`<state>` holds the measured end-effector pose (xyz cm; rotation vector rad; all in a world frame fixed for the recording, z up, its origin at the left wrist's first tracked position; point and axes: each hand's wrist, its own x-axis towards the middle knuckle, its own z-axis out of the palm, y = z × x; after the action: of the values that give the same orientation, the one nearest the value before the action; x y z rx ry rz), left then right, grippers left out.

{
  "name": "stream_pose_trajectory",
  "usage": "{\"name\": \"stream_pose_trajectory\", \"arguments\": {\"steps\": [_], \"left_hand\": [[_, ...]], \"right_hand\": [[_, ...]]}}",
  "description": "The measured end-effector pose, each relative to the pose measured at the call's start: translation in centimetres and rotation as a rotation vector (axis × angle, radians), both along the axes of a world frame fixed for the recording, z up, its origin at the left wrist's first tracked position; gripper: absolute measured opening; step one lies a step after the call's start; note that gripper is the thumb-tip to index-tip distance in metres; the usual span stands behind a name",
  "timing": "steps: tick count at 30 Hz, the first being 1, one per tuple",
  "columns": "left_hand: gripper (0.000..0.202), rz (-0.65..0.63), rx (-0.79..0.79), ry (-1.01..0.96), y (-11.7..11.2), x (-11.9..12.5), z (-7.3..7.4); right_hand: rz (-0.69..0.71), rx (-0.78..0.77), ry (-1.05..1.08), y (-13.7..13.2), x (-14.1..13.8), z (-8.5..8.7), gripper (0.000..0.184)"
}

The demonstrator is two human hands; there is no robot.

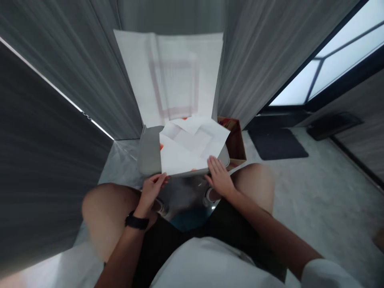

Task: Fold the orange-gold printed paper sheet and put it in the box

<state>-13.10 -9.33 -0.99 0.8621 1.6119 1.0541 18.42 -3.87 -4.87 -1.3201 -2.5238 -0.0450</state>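
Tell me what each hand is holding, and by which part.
The left hand appears to pinch the white paper sheet at its near left corner. The right hand rests open on the sheet's near right edge, touching it without a visible grip.

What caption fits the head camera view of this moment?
Bare left hand and right hand touch folded white paper on a grey flat object, brown cardboard box behind.

Paper sheet (192, 146) over a cardboard box (235, 140), doormat (277, 143) to its right
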Motion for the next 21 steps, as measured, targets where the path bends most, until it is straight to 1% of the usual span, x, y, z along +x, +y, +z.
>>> {"name": "stream_pose_trajectory", "arguments": {"steps": [1,3,5,7,9,10,12,13,15,17,19,21], "left_hand": [[0.063,0.009,0.006,0.03,0.1,-0.3,0.2],[0.063,0.035,0.01,0.072,0.6,-1.3,0.7],[0.059,0.036,0.006,0.138,1.3,-2.8,1.3],[0.05,0.03,-0.006,0.26,2.3,-4.7,2.4],[0.038,0.072,-0.012,0.392,3.5,-6.7,3.6],[0.032,0.108,-0.017,0.446,4.0,-7.7,4.2],[0.023,0.196,-0.028,0.517,5.0,-9.4,4.9],[0.021,0.246,-0.028,0.532,5.4,-10.0,5.1],[0.02,0.347,-0.025,0.505,5.9,-10.8,4.9],[0.018,0.423,-0.024,0.418,6.2,-10.8,4.2],[0.017,0.47,-0.035,0.347,6.5,-10.4,3.4],[0.021,0.491,-0.034,0.34,6.8,-9.8,2.7]], "right_hand": [[-0.016,0.015,0.016,-0.7,-0.4,-0.1,0.083],[0.008,0.037,0.055,-2.2,-1.1,-0.1,0.086],[0.078,0.016,0.095,-3.6,-1.4,0.2,0.086],[0.154,-0.024,0.112,-4.6,-1.3,0.8,0.083],[0.168,-0.022,0.145,-4.6,-0.5,1.7,0.08],[0.153,-0.011,0.167,-4.3,0.1,2.0,0.079],[0.087,0.019,0.21,-3.2,1.6,2.2,0.076],[0.04,0.032,0.224,-2.5,2.4,2.1,0.074],[-0.07,0.053,0.237,-1.4,4.0,1.6,0.072],[-0.134,0.065,0.232,-0.9,5.2,0.9,0.073],[-0.103,0.051,0.201,-0.8,5.8,0.4,0.079],[-0.008,0.014,0.151,-0.8,5.8,0.3,0.087]]}}
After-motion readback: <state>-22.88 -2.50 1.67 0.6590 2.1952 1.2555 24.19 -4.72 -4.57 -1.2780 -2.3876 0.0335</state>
